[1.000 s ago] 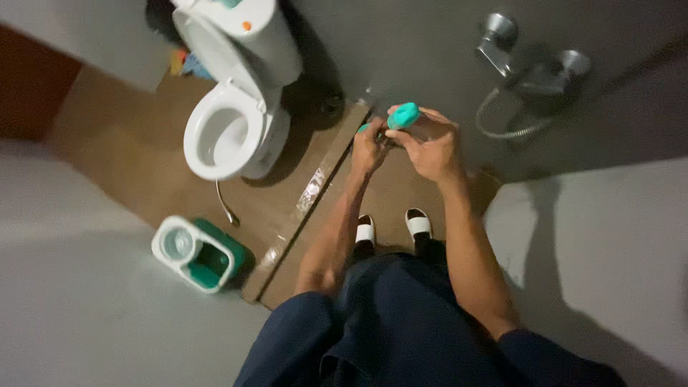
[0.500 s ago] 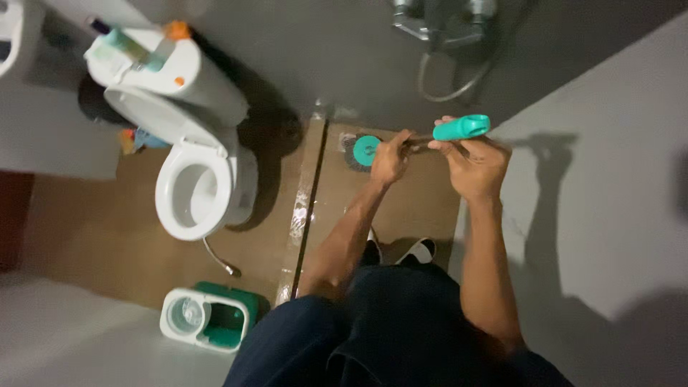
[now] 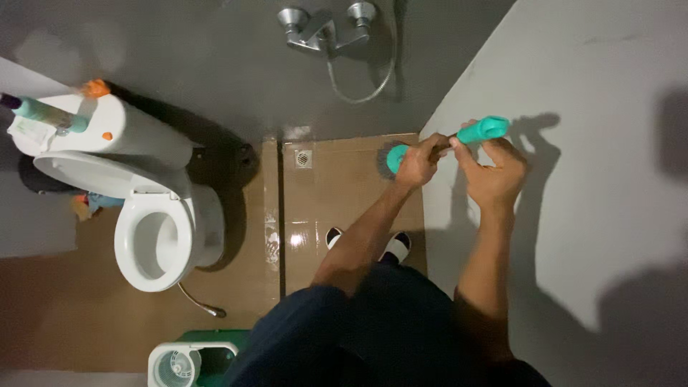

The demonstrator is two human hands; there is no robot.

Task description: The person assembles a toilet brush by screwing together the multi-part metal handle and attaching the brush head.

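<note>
Upper right of frame: right hand [image 3: 494, 168] grips teal brush handle [image 3: 482, 130]; left hand [image 3: 419, 161] fingers pinch its shaft by the head [image 3: 396, 158]. Brush held off the wall [image 3: 588, 179]; no scrubbing under way yet, judging by the gap.

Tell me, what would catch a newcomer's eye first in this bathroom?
Probably the teal brush, held in both hands near the grey wall: the right hand takes the handle, the left hand the end by the round head. Next, the open white toilet at left and the chrome tap above.

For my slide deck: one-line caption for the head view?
Both hands, left hand and right hand, hold a teal brush beside a white toilet.
</note>
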